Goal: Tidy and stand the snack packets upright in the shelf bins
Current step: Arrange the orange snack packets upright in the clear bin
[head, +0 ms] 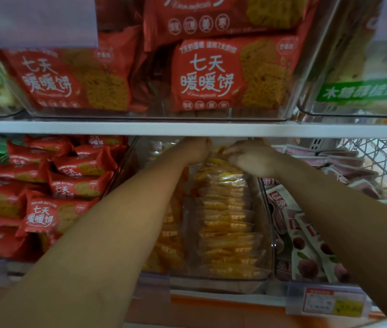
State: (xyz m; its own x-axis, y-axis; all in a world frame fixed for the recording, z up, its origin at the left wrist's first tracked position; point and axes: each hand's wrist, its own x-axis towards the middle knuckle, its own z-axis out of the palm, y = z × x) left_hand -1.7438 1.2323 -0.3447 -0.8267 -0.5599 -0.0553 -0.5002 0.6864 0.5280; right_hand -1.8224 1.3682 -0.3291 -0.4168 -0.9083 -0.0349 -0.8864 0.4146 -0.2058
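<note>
Left hand (197, 150) and right hand (252, 159) are both deep in the middle bin, at 12 o'clock of frame centre, tucked just under the white shelf board (187, 129).

Right hand: fingers curled, pinching the top edges of the rearmost yellow clear-film snack packets (225, 221).

Left hand: at the same rear packets, touching or just beside them. Fingertips are hidden and blurred, so I cannot tell if it grips anything.

The packets sit in the clear plastic bin (268, 233), filed front to back in one row, mostly on edge. A looser orange stack at their 9 o'clock is partly behind the left forearm.

Step, my read: squaring up the back end of this row. The front of the row looks done.

Next move likely calls for:
- pulling the rear packets upright against the row without crumpling the film
- low clearance under the board, so small wrist moves only

Further out:
- 9 o'clock: red foil biscuit packets (79, 185), jumbled and lying flat, probably the bigger job left
- 3 o'clock: white pouches with red fruit print (306, 245), leaning back rather than standing
</note>
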